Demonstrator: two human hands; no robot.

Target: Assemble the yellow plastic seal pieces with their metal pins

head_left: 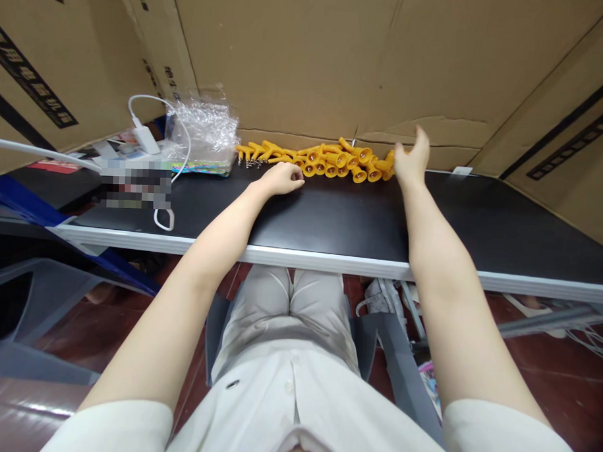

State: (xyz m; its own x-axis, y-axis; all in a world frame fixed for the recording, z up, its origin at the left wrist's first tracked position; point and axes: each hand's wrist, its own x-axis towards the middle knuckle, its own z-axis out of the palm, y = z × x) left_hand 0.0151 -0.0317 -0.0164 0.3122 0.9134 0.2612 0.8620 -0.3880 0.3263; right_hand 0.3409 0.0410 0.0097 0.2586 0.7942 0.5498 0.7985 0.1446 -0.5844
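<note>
A long, low pile of yellow trumpet-shaped pieces (340,163) lies along the back of the black tabletop, against the cardboard. Many flared ends face me; at the left end, thin branching parts show small metallic coils. My left hand (282,178) rests at the front of the pile, its fingers loosely bent with a gap beside the thumb. Nothing shows in it. At the pile's right end, my right hand (413,159) stands with thumb and fingers apart, close against the last pieces. Whether it touches them I cannot tell.
Left of the pile, crinkled clear plastic wrap (203,127) lies over colourful flat packets (204,168). A white cable with a plug (146,138) loops nearby. Tall cardboard (307,61) walls the back and sides. The table's metal edge (325,258) crosses in front of my lap.
</note>
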